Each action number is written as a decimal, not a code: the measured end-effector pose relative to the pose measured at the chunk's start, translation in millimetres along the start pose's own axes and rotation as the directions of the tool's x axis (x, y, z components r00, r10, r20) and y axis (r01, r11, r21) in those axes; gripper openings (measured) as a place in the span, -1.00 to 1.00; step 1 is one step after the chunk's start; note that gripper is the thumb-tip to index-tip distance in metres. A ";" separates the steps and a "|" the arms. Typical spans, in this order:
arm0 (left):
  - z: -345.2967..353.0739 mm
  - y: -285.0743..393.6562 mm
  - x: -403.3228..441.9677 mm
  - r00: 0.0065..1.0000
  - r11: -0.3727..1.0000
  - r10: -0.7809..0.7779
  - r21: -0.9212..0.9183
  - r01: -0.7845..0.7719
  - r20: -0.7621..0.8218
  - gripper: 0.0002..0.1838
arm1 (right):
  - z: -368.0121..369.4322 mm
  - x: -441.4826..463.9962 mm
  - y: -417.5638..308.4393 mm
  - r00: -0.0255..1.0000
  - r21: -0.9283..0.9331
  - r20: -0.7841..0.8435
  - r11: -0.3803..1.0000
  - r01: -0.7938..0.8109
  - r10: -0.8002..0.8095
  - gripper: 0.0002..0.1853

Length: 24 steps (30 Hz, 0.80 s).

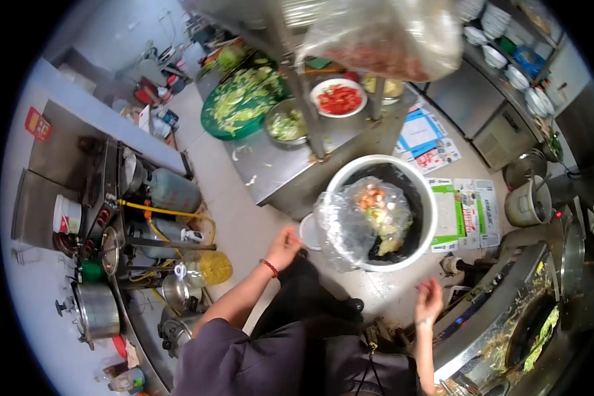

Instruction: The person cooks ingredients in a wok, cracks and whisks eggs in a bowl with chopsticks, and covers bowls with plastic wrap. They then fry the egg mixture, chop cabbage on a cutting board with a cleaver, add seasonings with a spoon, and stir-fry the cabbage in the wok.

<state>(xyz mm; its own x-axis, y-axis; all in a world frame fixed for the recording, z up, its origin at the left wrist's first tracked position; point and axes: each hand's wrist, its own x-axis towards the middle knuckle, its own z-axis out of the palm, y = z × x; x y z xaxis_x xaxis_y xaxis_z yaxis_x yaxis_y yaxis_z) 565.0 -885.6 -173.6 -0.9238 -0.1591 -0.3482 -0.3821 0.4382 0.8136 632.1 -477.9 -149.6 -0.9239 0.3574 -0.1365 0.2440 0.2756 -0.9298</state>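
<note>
In front of me stands a large white round bin (431, 214) with a dark inside. A clear plastic bag (342, 231) hangs over its left rim, and eggshells (371, 197) with leafy vegetable scraps (391, 234) lie in the bin. My left hand (285, 247), with a red bracelet at the wrist, is held left of the bin near a small white round container (309, 232). Its fingers are loosely bent and nothing shows in them. Lower right of the bin, my right hand (429, 300) is raised with fingers apart, holding nothing.
Ahead, a metal table (270, 175) bears a green tray (211, 122) of chopped greens, a metal bowl (287, 122) and a white bowl of red pieces (338, 98). A wok (531, 330) with greens is at right. Gas cylinders (171, 190) stand left; flattened cardboard (465, 214) covers floor.
</note>
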 end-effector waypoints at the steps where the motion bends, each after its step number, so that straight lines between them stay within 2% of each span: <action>1: -30.5 -17.9 11.0 0.993 1.000 0.026 0.012 -0.025 -0.114 -0.61 | 47.7 2.8 -22.2 0.980 -0.014 0.194 0.998 0.056 -0.052 -0.64; 2: -57.6 -35.9 25.9 0.973 0.998 0.060 0.022 -0.056 -0.223 -0.60 | 93.3 8.8 -42.1 0.921 -0.019 0.375 0.993 0.119 -0.103 -0.61; 4: -123.2 -41.7 46.2 0.897 0.988 0.117 0.138 -0.063 -0.426 -0.52 | 189.5 18.6 -90.3 0.782 0.080 0.521 0.932 0.354 -0.342 -0.55; 5: -149.8 -51.2 63.4 0.902 0.990 0.115 0.127 -0.067 -0.416 -0.52 | 231.1 24.9 -119.6 0.722 0.137 0.557 0.903 0.408 -0.411 -0.52; 6: -189.1 -58.7 87.9 0.853 0.973 0.187 0.208 -0.095 -0.487 -0.51 | 280.7 30.7 -153.6 0.656 0.207 0.580 0.866 0.455 -0.484 -0.49; 7: -217.9 -66.0 120.2 0.795 0.952 0.262 0.283 -0.119 -0.547 -0.49 | 326.2 37.1 -178.5 0.632 0.225 0.592 0.856 0.466 -0.500 -0.47; 8: -244.4 -71.9 160.8 0.797 0.951 0.271 0.279 -0.135 -0.539 -0.49 | 373.8 48.4 -201.4 0.608 0.243 0.601 0.844 0.478 -0.518 -0.44; 10: -305.8 -77.9 254.1 0.706 0.856 0.488 0.440 -0.272 -0.514 -0.46 | 470.2 82.9 -245.9 0.581 0.181 0.556 0.769 0.614 -0.595 -0.39; 12: -352.2 -82.6 357.0 0.651 0.775 0.617 0.487 -0.404 -0.442 -0.46 | 569.0 143.2 -273.6 0.626 0.069 0.433 0.716 0.694 -0.648 -0.32; 14: -371.1 -84.4 442.4 0.699 0.813 0.547 0.491 -0.312 -0.461 -0.44 | 655.2 225.6 -280.0 0.759 -0.061 0.262 0.775 0.629 -0.596 -0.21; 16: -378.0 -67.3 496.2 0.715 0.803 0.545 0.517 -0.296 -0.438 -0.43 | 714.4 308.3 -263.6 0.929 -0.487 0.120 0.795 0.362 -0.349 -0.10; 17: -375.3 -61.4 514.1 0.733 0.790 0.539 0.552 -0.267 -0.416 -0.41 | 724.3 326.2 -267.2 0.966 -0.528 0.134 0.809 0.259 -0.222 -0.08; 18: -376.9 -48.5 523.5 0.778 0.794 0.560 0.450 -0.407 -0.285 -0.40 | 731.8 337.4 -272.6 0.986 -0.564 0.139 0.812 0.154 -0.090 -0.07; 19: -369.3 -44.0 528.2 0.759 0.756 0.630 0.357 -0.548 -0.167 -0.44 | 743.7 344.1 -260.0 0.972 -0.666 0.154 0.708 0.236 -0.179 -0.11; 20: -366.4 -33.6 524.9 0.767 0.764 0.636 0.204 -0.612 -0.079 -0.47 | 750.1 340.7 -255.5 0.977 -0.676 0.141 0.705 0.212 -0.159 -0.11; 22: -381.5 -11.7 527.7 0.655 0.646 0.756 0.168 -0.744 -0.004 -0.49 | 750.0 315.7 -255.2 0.853 -0.377 0.410 0.792 0.481 -0.323 -0.17; 23: -387.9 -10.4 548.5 0.605 0.582 0.796 0.278 -0.764 -0.002 -0.49 | 749.2 302.5 -263.7 0.832 -0.245 0.361 0.819 0.520 -0.421 -0.26; 24: -395.4 -4.7 576.3 0.547 0.505 0.837 0.386 -0.772 -0.002 -0.50 | 749.4 311.7 -271.5 0.839 -0.261 0.349 0.816 0.516 -0.418 -0.26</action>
<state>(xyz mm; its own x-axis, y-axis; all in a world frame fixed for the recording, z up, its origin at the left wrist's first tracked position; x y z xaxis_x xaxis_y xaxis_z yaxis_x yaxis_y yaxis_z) 25.3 -1329.2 -193.9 -0.8251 0.2781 0.4918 0.5292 0.6854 0.5002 57.1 -1110.0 -195.9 -0.9797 -0.1272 0.1548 -0.2003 0.6422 -0.7399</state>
